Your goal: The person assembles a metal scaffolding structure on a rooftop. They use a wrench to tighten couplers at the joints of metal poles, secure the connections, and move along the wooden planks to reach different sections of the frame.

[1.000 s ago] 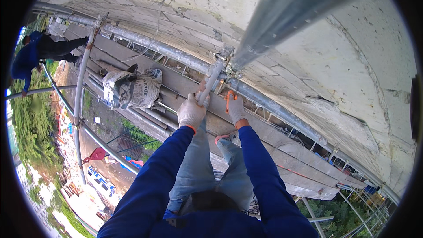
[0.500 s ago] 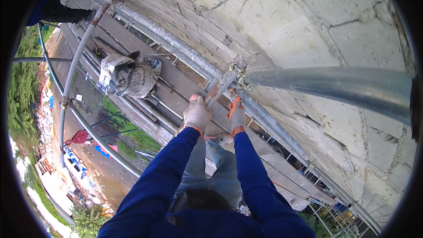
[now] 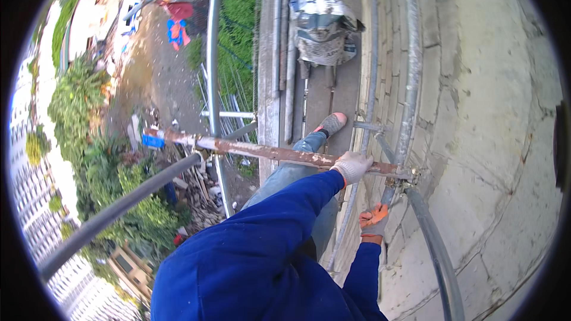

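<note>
My left hand (image 3: 355,167), in a whitish knit glove, is closed round a rusty scaffold pipe (image 3: 262,151) that crosses in front of me. Lower and to the right, my right hand (image 3: 373,220) wears a grey glove with orange on it. Its fingers are curled against the galvanized scaffold pipe (image 3: 410,77) beside the wall, just below the joint. A metal clamp (image 3: 410,173) sits where the pipes meet, close to both hands. One foot (image 3: 333,122) rests on the planks beyond the rusty pipe; my other foot is hidden.
A cement-smeared sack (image 3: 324,32) lies on the scaffold planks (image 3: 342,92) ahead. A rough block wall (image 3: 488,101) rises at the right. Another pipe (image 3: 119,214) slants out at the left, with ground, plants and debris far below. A bent pipe (image 3: 437,249) stands at the lower right.
My view has swung round, so the planks now run straight ahead. My left hand now grips the rusty crossing pipe farther from the sack; my right hand stays by the wall-side pipes.
</note>
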Tool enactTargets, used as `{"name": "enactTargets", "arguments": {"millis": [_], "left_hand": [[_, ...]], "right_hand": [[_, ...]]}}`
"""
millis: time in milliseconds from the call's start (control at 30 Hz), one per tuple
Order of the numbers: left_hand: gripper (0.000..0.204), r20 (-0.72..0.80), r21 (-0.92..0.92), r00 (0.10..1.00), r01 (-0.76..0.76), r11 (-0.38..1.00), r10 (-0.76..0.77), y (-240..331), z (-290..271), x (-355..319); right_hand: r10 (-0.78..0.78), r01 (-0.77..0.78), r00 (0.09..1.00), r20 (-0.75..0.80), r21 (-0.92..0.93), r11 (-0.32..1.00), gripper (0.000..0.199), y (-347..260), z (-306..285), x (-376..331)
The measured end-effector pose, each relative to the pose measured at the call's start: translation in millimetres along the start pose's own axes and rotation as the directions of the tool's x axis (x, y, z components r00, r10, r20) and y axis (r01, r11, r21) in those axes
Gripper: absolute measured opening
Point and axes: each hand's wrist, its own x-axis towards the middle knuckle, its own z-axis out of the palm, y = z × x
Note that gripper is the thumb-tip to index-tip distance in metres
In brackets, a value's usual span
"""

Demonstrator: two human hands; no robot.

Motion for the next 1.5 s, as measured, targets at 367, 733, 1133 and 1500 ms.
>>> {"name": "enactTargets", "arguments": {"millis": [367,733,1133,1500], "left_hand": [[0.021,-0.176,-0.045,0.984,0.031,0.999,-0.039,1.6,20.2,-11.2],[0.063,-0.548,-0.728,0.397,0.207,0.654,-0.736,-29.6,-16.8,-132.4],[0.047,0.377,-0.501,-0.096,-0.858,-0.115,-0.921,-202.8,31.0,-158.8],[0.038,0.462,-0.499,-0.203,-0.864,-0.064,-0.863,-210.1,33.7,-159.7]], "right_hand": [[-0.128,0.315,0.939,0.319,-0.948,-0.051,0.035,16.1,-12.3,-14.1],[-0.151,0.771,0.566,0.81,-0.585,-0.251,0.035,-19.4,182.6,-6.9],[0.315,0.778,0.483,0.817,-0.236,-0.583,0.031,108.5,276.1,-29.6],[0.27,0.544,0.821,0.504,-0.546,-0.637,0.022,135.6,351.8,-7.4]]}}
